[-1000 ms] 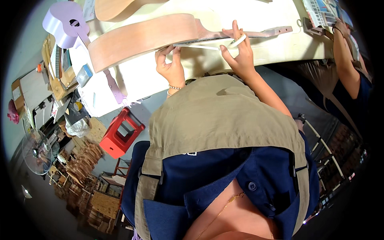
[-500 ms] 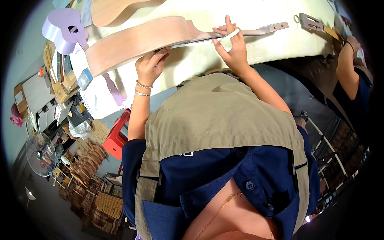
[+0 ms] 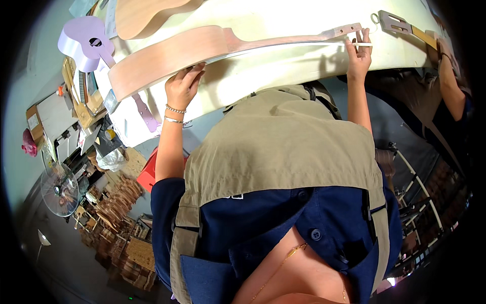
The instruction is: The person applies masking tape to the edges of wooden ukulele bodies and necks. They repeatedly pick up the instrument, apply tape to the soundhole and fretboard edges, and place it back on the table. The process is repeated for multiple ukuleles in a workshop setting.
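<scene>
An unpainted wooden guitar [image 3: 167, 53] lies on its side across the pale table, its neck [image 3: 283, 41] reaching to the right. A thin white strip of tape [image 3: 298, 44] runs along the neck's near face. At the right end of this strip, my right hand [image 3: 358, 63] grips a narrow white roll, seen edge-on, with the fingers around it by the headstock [image 3: 347, 30]. My left hand [image 3: 183, 87] is closed, its fingertips pressed at the near edge of the guitar body; whatever lies under them is hidden.
A purple guitar [image 3: 76, 43] stands at the left, with another bare wooden body [image 3: 147, 20] at the far side. A lilac headstock [image 3: 402, 23] lies on the right, near a co-worker's arm [image 3: 449, 81]. A red stool [image 3: 149, 169] is below the table's left edge.
My right hand has moved right along the neck to the headstock, and the white strip now stretches out behind it. My left hand stays at the body's edge.
</scene>
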Demonstrator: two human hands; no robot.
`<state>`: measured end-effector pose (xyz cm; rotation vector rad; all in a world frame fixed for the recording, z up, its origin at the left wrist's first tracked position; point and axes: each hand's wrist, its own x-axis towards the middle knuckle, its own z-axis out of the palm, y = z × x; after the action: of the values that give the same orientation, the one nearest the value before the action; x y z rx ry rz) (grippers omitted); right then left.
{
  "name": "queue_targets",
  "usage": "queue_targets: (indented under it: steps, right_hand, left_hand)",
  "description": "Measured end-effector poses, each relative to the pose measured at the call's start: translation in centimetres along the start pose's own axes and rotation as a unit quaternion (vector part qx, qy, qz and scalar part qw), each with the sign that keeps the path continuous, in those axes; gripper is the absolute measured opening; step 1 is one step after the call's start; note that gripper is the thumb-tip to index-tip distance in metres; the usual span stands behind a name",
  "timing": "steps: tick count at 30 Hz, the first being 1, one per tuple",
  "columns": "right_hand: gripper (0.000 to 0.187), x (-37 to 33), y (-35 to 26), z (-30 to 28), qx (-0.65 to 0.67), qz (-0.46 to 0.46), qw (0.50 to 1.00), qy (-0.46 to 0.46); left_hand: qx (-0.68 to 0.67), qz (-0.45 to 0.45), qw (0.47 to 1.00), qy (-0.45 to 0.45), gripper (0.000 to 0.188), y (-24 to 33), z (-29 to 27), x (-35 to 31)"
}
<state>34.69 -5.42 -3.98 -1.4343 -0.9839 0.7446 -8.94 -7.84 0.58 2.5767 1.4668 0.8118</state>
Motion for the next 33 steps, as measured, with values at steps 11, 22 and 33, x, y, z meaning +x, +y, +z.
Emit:
queue_targets:
  steps: [11,22,33]
  right_hand:
    - [0.071,-0.2,0.5,0.1,0.037,-0.01,0.999,-0.015]
    - [0.076,0.1,2.0,0.2,-0.03,-0.041,0.999,0.02]
    - [0.072,-0.1,1.3,0.8,-0.039,-0.04,0.998,0.031]
  left_hand:
    - [-0.028,-0.027,0.999,-0.034,0.02,1.2,0.7,0.2]
    - [0.068,0.038,0.993,-0.084,0.053,3.3,2.4,1.3]
    - [-0.004,0.026,0.994,-0.102,0.064,5.9,4.1,2.4]
